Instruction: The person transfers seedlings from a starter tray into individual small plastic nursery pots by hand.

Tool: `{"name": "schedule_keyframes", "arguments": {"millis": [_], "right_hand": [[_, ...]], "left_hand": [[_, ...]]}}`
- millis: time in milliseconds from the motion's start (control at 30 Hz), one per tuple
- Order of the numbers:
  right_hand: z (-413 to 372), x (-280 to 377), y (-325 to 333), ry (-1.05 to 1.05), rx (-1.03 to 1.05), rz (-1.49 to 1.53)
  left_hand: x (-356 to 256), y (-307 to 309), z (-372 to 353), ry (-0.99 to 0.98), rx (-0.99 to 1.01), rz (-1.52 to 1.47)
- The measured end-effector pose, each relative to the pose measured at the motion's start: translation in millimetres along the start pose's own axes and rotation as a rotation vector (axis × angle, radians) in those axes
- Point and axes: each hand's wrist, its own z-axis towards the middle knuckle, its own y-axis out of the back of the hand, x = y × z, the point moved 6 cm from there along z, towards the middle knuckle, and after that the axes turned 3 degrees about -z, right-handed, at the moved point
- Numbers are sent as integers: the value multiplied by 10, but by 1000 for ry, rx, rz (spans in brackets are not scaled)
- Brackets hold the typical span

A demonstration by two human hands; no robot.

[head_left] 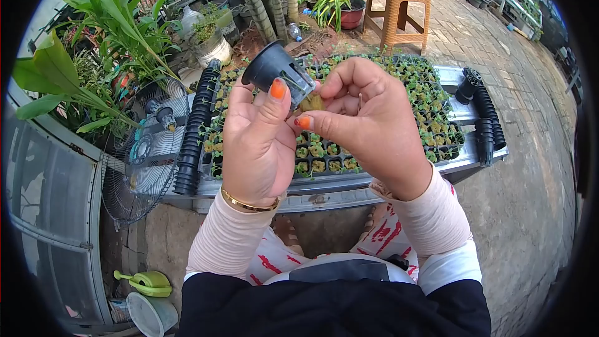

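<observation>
A black net pot (269, 68) lies tilted on its side in my left hand (262, 137), its rim toward the upper left and its slotted end toward my right hand. My left thumb presses on its side. My right hand (368, 112) pinches a small yellowish-brown plug (312, 103) at the slotted end of the pot. Part of the plug is hidden by my fingers. Below both hands, seedling trays (424, 97) hold small green sprouts in yellowish plugs.
Nested black pots (196, 131) line the table's left side; more stacks (490, 118) lie at its right. A wire fan (146, 150) stands left, a woven stool (399, 9) beyond the table, a green watering can (146, 283) and bucket (153, 315) at lower left.
</observation>
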Motion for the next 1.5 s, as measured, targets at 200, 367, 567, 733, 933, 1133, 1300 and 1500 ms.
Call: {"name": "schedule_keyframes", "arguments": {"millis": [200,367,567,733,933,1133,1300,1500], "right_hand": [[-3,15,48,-47,-39,69],[-26,72,69,-23,-21,105],[-27,81,123,18,-30,46],[-19,32,168,56,-79,62],[-15,11,211,163,-219,32],[-46,191,212,560,-323,-400],[-67,221,188,671,-335,-492],[-46,174,261,544,-403,-366]], "left_hand": [[32,2,37,17,-2,-32],[76,-2,48,40,-27,-59],[112,-52,66,49,-27,-74],[141,-77,84,47,-3,-95],[164,-102,114,38,-9,-76],[173,-153,184,66,-55,-90],[184,-168,232,51,-29,-56],[186,-187,255,68,-28,2]]}}
